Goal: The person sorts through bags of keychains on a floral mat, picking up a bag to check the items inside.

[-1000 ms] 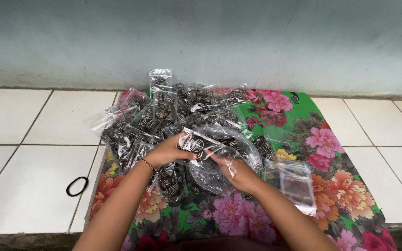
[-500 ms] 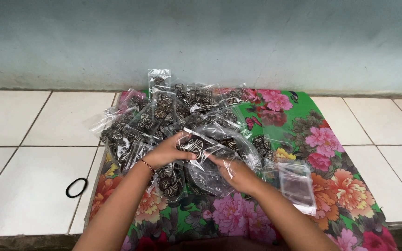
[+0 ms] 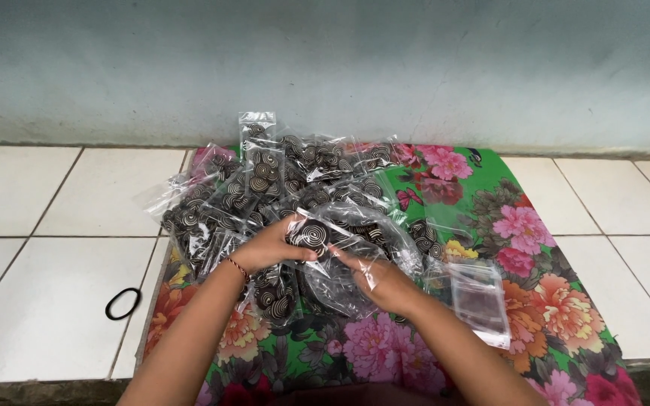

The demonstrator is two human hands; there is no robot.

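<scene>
packing step: left hand [image 3: 268, 248] fingers pinch a spiral disc [image 3: 311, 236]; right hand [image 3: 378, 282] fingers grip a clear bag [image 3: 355, 259] beside it. the bag mouth needs holding wide.

Even, soft daylight; faint shadows only. Glare is seen on the clear plastic bags [image 3: 355, 225]. Focus is sharp throughout.

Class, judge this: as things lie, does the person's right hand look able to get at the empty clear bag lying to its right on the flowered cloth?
Probably yes: the empty clear bag lies uncovered beside the right hand, though that hand holds a plastic packet.
</scene>
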